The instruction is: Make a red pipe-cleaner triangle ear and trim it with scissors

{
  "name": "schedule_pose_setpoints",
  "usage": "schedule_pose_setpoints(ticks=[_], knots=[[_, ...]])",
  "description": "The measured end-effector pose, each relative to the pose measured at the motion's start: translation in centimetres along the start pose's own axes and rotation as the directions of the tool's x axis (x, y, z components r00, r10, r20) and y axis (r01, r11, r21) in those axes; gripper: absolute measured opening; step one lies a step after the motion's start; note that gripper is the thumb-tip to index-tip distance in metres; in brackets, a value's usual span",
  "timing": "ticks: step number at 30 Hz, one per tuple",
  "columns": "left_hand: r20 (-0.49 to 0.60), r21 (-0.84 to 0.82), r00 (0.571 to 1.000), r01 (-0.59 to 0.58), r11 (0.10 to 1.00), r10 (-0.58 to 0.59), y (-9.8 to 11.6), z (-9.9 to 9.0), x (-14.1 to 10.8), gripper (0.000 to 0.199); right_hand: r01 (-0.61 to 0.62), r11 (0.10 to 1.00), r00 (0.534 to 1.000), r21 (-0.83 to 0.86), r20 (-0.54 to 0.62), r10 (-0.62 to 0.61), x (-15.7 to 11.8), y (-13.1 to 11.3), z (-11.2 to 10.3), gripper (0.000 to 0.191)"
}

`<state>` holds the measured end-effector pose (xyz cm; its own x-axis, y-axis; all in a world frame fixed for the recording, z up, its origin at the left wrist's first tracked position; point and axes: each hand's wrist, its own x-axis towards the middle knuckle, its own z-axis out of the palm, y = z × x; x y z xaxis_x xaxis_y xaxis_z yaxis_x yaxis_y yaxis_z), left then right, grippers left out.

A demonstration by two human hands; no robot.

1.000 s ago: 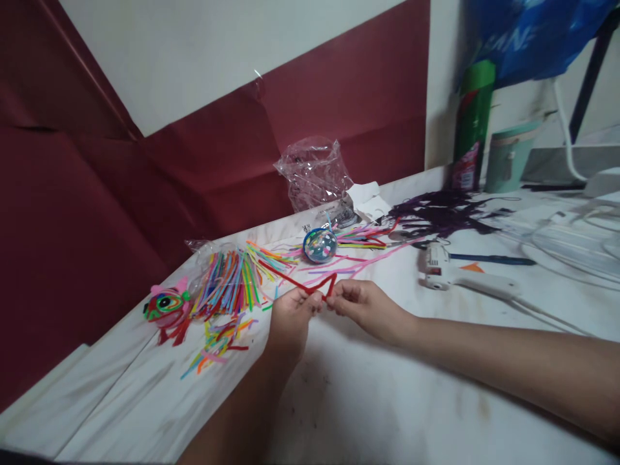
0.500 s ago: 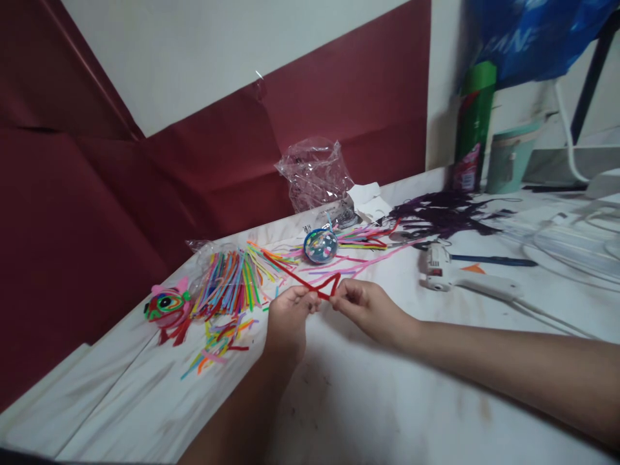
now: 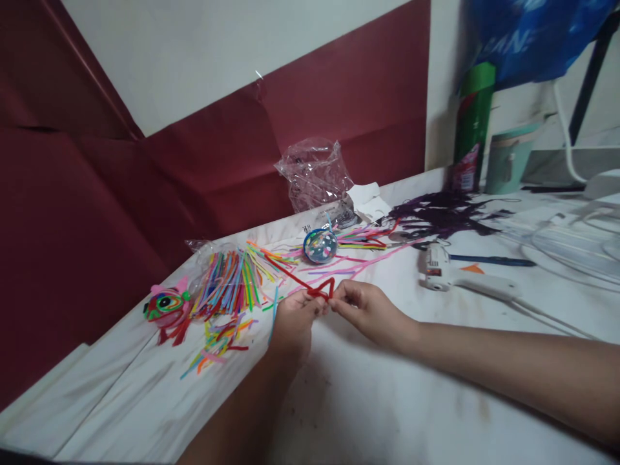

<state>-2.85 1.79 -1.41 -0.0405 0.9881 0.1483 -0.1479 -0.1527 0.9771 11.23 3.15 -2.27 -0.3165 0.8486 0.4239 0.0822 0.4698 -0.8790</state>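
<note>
Between my two hands is a red pipe cleaner [image 3: 294,278], bent into a small loop near my fingertips, with a straight end reaching up and left. My left hand [image 3: 296,320] pinches it at the loop's left side. The fingers of my right hand [image 3: 361,302] are closed on the loop's right side, nearly touching the left fingertips. Just behind the hands sits a clear round ball [image 3: 320,246] with coloured bits in it. To the left lies a bundle of colourful pipe cleaners [image 3: 230,281].
A pink and red animal figure [image 3: 167,307] stands at the left, near short cut pieces [image 3: 217,345]. On the right are a white glue gun [image 3: 440,271], dark purple strands [image 3: 440,213], a green can [image 3: 475,123] and a light green cup [image 3: 511,158]. Clear plastic [image 3: 314,174] lies behind.
My left hand has moved slightly right, closer to my right hand. The red loop has become smaller and narrower. A thin blue strip now shows beside my left hand.
</note>
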Motion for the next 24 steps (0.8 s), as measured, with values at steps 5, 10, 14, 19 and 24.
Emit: schedule_pose_setpoints(ticks=[5,10,14,19,24], knots=[[0.013,0.014,1.000,-0.024,1.000,0.023,0.07,0.01,-0.11,0.011,-0.055,0.987,0.998,0.151,0.021,0.053,0.17,-0.14,-0.17,0.017],[-0.075,0.062,0.994,-0.077,0.995,0.082,0.26,-0.31,0.07,0.015,-0.134,0.964,0.990,0.231,0.067,0.121,0.38,-0.12,-0.19,0.017],[-0.056,0.028,0.998,-0.041,0.999,0.043,0.47,-0.33,0.22,0.016,-0.180,0.949,0.982,0.259,0.099,0.160,0.61,0.02,-0.18,0.018],[-0.059,-0.004,0.997,-0.051,0.999,0.051,0.51,-0.18,0.11,0.015,-0.185,0.945,0.981,0.270,0.113,0.160,0.65,0.14,-0.22,0.019],[-0.078,0.038,0.991,-0.110,0.993,0.113,0.29,-0.49,0.13,0.017,-0.181,0.948,0.981,0.261,0.116,0.155,0.46,0.21,-0.03,0.020]])
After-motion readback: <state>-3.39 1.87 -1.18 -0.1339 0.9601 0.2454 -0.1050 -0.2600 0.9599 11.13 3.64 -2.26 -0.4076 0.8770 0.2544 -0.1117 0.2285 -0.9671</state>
